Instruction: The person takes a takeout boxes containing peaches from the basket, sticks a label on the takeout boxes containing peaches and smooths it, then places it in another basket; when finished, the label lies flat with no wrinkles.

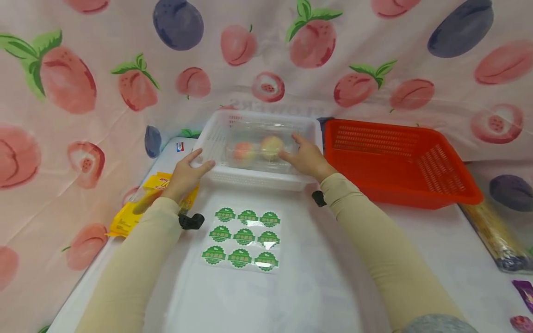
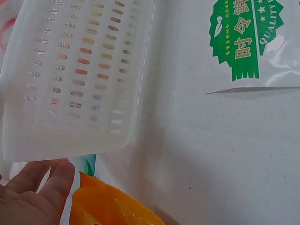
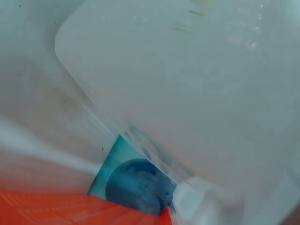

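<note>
From the head view, a clear plastic box with two round fruits inside lies in the white basket on the far part of the counter. The right hand has a wide grip, thumb and forefinger parted over the box's right end. The left hand, also wide, is at the basket's near left corner, left of the box.

Left wrist view: fingers just beside the basket's edge, near the yellow packet.

Right wrist view: blurred basket beside the red basket; I can't tell the grip there.
</note>
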The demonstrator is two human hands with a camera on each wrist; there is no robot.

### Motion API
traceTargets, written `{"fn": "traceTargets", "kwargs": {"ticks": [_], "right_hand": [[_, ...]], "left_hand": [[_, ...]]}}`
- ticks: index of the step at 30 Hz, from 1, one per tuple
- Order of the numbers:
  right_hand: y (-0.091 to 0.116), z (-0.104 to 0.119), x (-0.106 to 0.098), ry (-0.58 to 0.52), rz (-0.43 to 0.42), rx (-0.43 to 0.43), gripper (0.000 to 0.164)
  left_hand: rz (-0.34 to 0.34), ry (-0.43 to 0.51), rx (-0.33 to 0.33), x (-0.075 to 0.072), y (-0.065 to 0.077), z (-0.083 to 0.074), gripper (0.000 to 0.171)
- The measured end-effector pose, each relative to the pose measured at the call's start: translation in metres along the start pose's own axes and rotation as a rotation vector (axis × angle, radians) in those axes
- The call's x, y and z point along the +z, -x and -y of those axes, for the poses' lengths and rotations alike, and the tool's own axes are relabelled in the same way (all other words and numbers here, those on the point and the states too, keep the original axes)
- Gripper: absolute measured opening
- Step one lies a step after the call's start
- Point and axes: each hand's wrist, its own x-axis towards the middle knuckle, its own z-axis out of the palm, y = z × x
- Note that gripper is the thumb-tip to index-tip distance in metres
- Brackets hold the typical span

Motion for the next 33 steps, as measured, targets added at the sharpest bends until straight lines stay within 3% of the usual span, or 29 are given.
{"fn": "traceTargets", "kwargs": {"ticks": [10, 16, 23, 33], "right_hand": [[-0.013, -0.003, 0.011, -0.107, -0.048, 0.011, 0.077], [-0.021, -0.004, 0.019, -0.11, -0.065, 0.065, 0.074], [-0.022, -0.003, 0.019, -0.148, -0.017, 0.148, 0.077], [-0.026, -0.006, 0.02, -0.171, 0.055, 0.182, 0.08]], "left_hand": [[-0.009, -0.002, -0.009, 0.0, -0.004, 0.003, 0.092], [-0.011, -0.003, -0.012, 0.001, -0.005, 0.004, 0.086], [-0.023, -0.011, -0.02, 0.0, -0.005, 0.002, 0.084], [-0.022, -0.011, -0.028, 0.001, -0.005, 0.004, 0.09]]}}
